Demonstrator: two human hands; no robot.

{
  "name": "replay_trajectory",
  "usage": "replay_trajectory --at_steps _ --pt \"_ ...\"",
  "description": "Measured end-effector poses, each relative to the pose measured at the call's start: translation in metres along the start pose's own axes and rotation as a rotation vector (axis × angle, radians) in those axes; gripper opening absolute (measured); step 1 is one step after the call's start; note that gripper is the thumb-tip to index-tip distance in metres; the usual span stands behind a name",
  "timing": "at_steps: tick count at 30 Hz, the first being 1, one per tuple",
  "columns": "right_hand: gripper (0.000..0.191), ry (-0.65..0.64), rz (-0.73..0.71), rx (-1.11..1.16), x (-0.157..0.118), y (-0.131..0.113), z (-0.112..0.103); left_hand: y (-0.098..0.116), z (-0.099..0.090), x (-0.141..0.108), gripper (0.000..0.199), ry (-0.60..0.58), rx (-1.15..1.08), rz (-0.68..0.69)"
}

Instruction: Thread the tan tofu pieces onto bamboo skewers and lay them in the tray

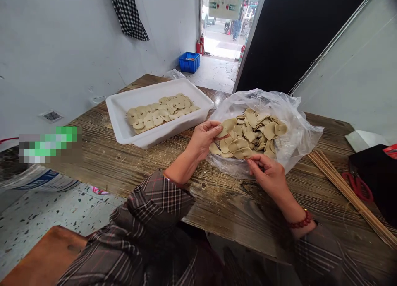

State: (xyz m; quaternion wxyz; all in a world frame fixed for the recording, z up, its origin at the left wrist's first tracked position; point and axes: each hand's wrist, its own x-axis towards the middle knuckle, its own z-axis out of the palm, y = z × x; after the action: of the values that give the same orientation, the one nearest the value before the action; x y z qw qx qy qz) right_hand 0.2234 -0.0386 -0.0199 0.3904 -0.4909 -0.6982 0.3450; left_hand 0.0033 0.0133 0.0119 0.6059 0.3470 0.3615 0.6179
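Observation:
Between the thumb and fingers of my left hand (207, 136) is a flat, beige, oval slice (227, 127), held up over the bag. My right hand (267, 170) is closed in a pinch at the bag's near edge. A small brownish tip shows at its fingertips, too small to name. Under and beyond both hands, a clear plastic bag (291, 112) lies spread open with a heap of similar beige slices (251, 133) in it. To the left stands a white plastic tub (124, 126) with rows of overlapping slices (158, 114), several with a small slit or hole in the middle.
On the wooden table (149, 166), a bundle of thin wooden sticks (347, 191) lies at the right, near red-handled scissors (356, 184) and a black item. A white bucket (46, 180) stands at the left below the table edge. A blue crate (189, 62) sits near the doorway.

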Motion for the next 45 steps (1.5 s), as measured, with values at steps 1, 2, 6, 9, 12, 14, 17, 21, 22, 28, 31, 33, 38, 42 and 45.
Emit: replay_trajectory --at_steps 1,2,6,9,12,14,17,21,22,28,31,33,38,42,45 --pt "0.017 -0.001 -0.001 -0.002 0.0002 -0.0001 -0.0003 -0.0005 -0.0002 0.0002 0.028 -0.003 0.002 0.001" --pt "0.017 -0.001 -0.001 -0.005 0.0005 -0.0003 -0.0006 -0.0009 -0.0006 0.0005 0.027 -0.007 0.003 -0.001" --pt "0.020 -0.008 0.000 -0.011 0.0016 -0.0014 -0.0020 -0.0019 -0.0021 0.0018 0.026 -0.002 -0.021 -0.036" --pt "0.021 -0.013 -0.009 -0.018 0.0020 -0.0014 -0.0025 -0.0017 -0.0015 0.0013 0.027 0.012 -0.038 -0.057" --pt "0.020 -0.015 -0.008 -0.018 0.0017 -0.0010 -0.0021 -0.0015 0.0010 -0.0008 0.028 0.017 -0.039 -0.052" --pt "0.020 -0.017 0.000 -0.019 0.0013 -0.0012 -0.0013 -0.0017 0.0031 -0.0023 0.028 0.022 -0.023 -0.044" --pt "0.020 -0.013 0.018 -0.009 0.0007 -0.0018 -0.0001 -0.0032 0.0049 -0.0033 0.028 0.029 0.025 -0.021" --pt "0.023 -0.011 0.036 -0.005 0.0002 -0.0007 0.0003 -0.0061 0.0043 -0.0020 0.025 0.045 0.124 0.049" --pt "0.024 -0.011 0.040 -0.002 0.0002 0.0001 0.0003 -0.0067 0.0040 -0.0016 0.024 0.047 0.150 0.068" --pt "0.030 -0.027 0.095 0.085 0.0013 0.0004 0.0015 -0.0071 0.0053 -0.0018 0.016 0.061 0.249 0.146" --pt "0.031 -0.035 0.113 0.110 0.0019 -0.0030 0.0025 -0.0067 0.0062 -0.0023 0.015 0.060 0.277 0.155" --pt "0.032 -0.047 0.130 0.123 0.0020 -0.0046 0.0033 -0.0067 0.0059 -0.0019 0.016 0.053 0.293 0.155" --pt "0.034 -0.053 0.153 0.156 0.0023 -0.0042 0.0053 -0.0080 0.0028 0.0011 0.018 0.067 0.323 0.167" --pt "0.034 -0.047 0.147 0.177 0.0036 -0.0036 0.0055 -0.0092 0.0010 0.0025 0.020 0.063 0.327 0.163" --pt "0.034 -0.042 0.134 0.183 0.0040 -0.0044 0.0050 -0.0100 0.0001 0.0031 0.021 0.063 0.365 0.179"
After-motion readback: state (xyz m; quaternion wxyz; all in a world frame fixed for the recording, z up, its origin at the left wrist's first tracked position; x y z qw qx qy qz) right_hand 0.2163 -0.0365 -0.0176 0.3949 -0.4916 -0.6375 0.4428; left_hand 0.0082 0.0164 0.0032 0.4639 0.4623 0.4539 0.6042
